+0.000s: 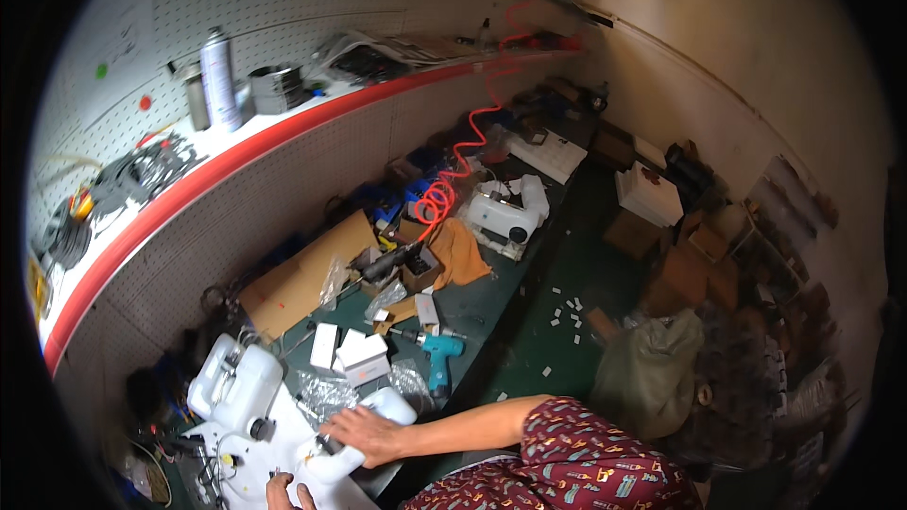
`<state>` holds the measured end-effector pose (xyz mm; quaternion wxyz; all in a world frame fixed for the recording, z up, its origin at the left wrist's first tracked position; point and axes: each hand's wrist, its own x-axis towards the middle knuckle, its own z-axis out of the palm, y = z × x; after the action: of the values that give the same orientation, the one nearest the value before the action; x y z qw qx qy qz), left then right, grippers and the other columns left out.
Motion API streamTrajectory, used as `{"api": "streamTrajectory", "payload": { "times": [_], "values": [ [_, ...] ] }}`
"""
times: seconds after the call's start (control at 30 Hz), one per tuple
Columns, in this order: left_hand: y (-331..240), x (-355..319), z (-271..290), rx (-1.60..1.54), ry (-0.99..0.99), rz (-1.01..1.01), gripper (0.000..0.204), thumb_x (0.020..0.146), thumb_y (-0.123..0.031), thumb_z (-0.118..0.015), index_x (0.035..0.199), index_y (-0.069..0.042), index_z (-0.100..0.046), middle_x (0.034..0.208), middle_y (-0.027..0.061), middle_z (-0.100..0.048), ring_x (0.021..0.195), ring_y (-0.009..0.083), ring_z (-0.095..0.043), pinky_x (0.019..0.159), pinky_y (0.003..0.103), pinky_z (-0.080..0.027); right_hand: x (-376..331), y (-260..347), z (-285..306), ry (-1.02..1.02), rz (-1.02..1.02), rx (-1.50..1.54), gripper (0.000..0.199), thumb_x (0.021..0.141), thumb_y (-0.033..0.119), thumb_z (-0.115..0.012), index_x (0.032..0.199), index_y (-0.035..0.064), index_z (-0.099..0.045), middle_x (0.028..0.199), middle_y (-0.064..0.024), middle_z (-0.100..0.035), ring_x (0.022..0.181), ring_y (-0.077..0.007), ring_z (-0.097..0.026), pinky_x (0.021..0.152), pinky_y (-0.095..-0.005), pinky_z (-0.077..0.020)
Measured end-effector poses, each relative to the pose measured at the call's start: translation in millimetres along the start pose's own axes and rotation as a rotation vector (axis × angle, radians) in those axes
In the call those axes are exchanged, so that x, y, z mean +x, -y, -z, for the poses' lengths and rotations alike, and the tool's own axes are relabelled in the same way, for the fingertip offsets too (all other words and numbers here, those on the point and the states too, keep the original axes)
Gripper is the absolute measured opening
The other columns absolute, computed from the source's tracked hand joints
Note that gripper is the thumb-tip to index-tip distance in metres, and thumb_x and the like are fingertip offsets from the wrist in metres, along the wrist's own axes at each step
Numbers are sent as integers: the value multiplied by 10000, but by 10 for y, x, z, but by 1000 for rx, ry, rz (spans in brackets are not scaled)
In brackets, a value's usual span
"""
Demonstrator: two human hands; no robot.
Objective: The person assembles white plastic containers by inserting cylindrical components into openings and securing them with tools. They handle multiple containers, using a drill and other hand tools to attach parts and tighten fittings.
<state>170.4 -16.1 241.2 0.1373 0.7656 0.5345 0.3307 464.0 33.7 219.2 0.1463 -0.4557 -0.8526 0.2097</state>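
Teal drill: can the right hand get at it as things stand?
Probably yes: the teal drill lies close to the right hand, nothing visibly covering it, though that hand seems busy at a white plastic part.

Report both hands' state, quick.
Left hand: partly cut off by the lower edge; open or closed cannot be told.
Right hand: over a white plastic piece; whether it grips cannot be told.

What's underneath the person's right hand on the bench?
Beside the right hand, a white plastic piece shows on the near side and a rounded white piece beyond. Whatever lies directly beneath is covered, so I can't tell.
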Motion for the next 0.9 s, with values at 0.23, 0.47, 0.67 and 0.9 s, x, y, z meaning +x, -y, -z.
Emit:
{"api": "streamTrajectory", "payload": {
  "times": [0.23, 0.47, 0.67, 0.9],
  "values": [
    [-1279, 682, -1388, -209, 211, 310, 252, 1039, -207, -690, 1207, -25, -733, 1078, 135, -769, 905, 258, -723, 763, 375, -581, -1191, -2042, 1879, -383, -530, -5, 1107, 605, 284, -933, 1521, 17, -372, 1351, -251, -529, 1249, -393, -515, 1083, -525, -453],
    [-2255, 972, -2620, -217, 469, 311, 187, 1017, -140, -677, 1082, 25, -735, 896, 171, -748, 782, 197, -678, 727, 367, -558, -2341, -4589, 3650, -1003, -863, -151, 1047, 577, 359, -967, 1404, -1, -436, 1322, -259, -566, 1238, -440, -542, 1068, -528, -464],
    [-2585, 1113, -2907, -232, 501, 400, 184, 1034, -162, -616, 1073, 2, -690, 860, 223, -684, 750, 272, -638, 705, 415, -525, -2625, -6561, 4553, -973, -1059, -340, 1015, 592, 342, -943, 1398, -15, -440, 1335, -261, -570, 1253, -450, -534, 1066, -518, -475],
    [-2823, 972, -3011, 0, 410, 439, 268, 1026, -240, -616, 912, -13, -701, 685, 263, -631, 609, 416, -666, 567, 502, -487, -2328, -7532, 4551, -703, -1254, -378, 904, 624, 253, -956, 1352, 48, -461, 1343, -228, -568, 1292, -426, -531, 1029, -544, -503]
  ]
}}
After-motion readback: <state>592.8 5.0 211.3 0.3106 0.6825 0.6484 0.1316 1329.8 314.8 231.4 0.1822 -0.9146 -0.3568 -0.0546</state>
